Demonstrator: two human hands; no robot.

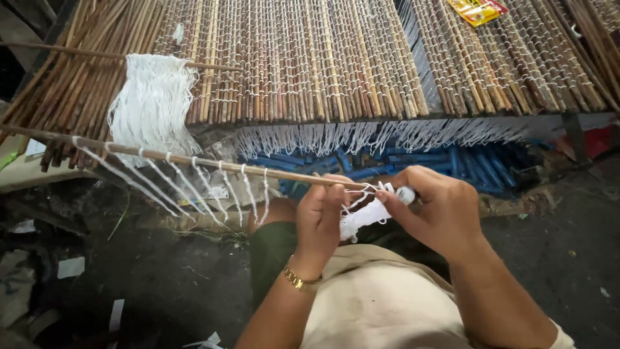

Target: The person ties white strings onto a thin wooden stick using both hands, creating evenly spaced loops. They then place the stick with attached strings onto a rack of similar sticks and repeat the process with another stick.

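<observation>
both hands (387,213) pinch white string (361,213) on a thin stick (213,163), before a reed mat (336,58) above dark ground (161,284).

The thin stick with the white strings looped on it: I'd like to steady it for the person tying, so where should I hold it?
Probably grip the thin stick on a bare stretch between string loops, coming from above. Below, the strings hang; the near end is taken by the left hand and right hand.

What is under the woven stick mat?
Under the stick mat, white thread fringe hangs before blue tubes. Deeper parts are dark and covered.
</observation>
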